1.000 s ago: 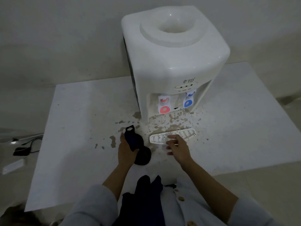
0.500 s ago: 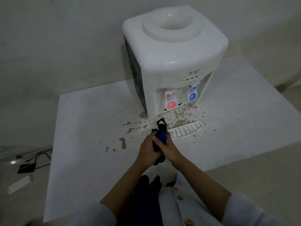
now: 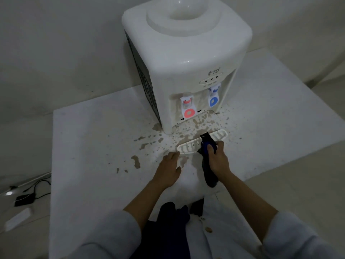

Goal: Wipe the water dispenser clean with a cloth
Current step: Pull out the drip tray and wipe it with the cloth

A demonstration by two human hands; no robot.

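Note:
A white tabletop water dispenser [image 3: 186,58] stands at the back of a white table [image 3: 89,165], with a red tap [image 3: 188,109] and a blue tap [image 3: 213,99]. Brown stains mark its tap recess and the table in front. The white slotted drip tray [image 3: 188,145] lies loose on the table before it. My right hand [image 3: 218,159] grips a dark blue cloth [image 3: 208,143] and holds it against the tray's middle; the cloth's tail hangs toward me. My left hand [image 3: 168,169] rests flat on the table, fingertips at the tray's left end.
Brown splashes [image 3: 136,161] dot the table left of the tray. On the floor at the left lie a black adapter with cables [image 3: 24,199] and a white power strip [image 3: 17,218]. A pale wall rises behind the dispenser.
The cloth passed from my left hand to my right hand, which moved forward onto the drip tray. My left hand let go and came down flat beside the tray's left end.

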